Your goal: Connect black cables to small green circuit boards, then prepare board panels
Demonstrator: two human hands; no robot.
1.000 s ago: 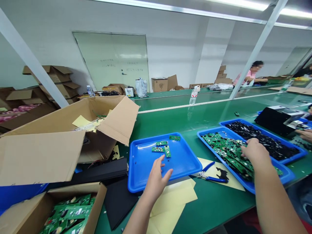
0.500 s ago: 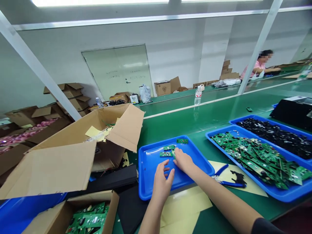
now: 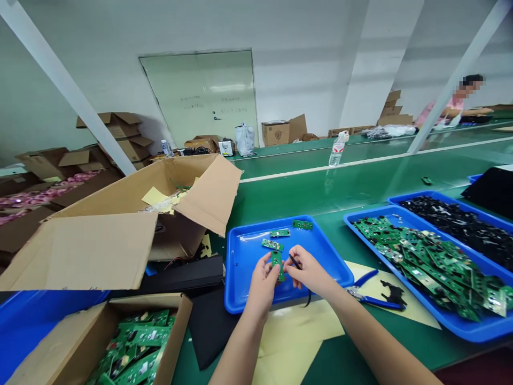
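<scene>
Between the thumb and fingers of my left hand (image 3: pixel 264 275) is a small green circuit board (image 3: pixel 277 264), tilted upright over the blue tray (image 3: pixel 248 297). Close to its right edge, my right hand (image 3: pixel 306 270) pinches a thin black strip (image 3: pixel 295 261). A curved black end hangs below that palm; how it joins the strip is hidden. Three more boards lie in the tray: one just beyond my left fingers (image 3: pixel 272 245), one behind it (image 3: pixel 279 233), and one near the back edge (image 3: pixel 302 225).
Blue-handled pliers (image 3: pixel 377 294) lie right of the tray on yellow paper. Beyond are a tray of circuit boards (image 3: pixel 433 267) and one of black parts (image 3: pixel 457 222). At left are an open carton (image 3: pixel 100 251) and a smaller box of boards (image 3: pixel 182 321). A person (image 3: pixel 452 107) sits far right.
My left hand has come up to a circuit board and now holds it. My right hand has moved off the boards and grips a black strip. The view has tilted down a little.
</scene>
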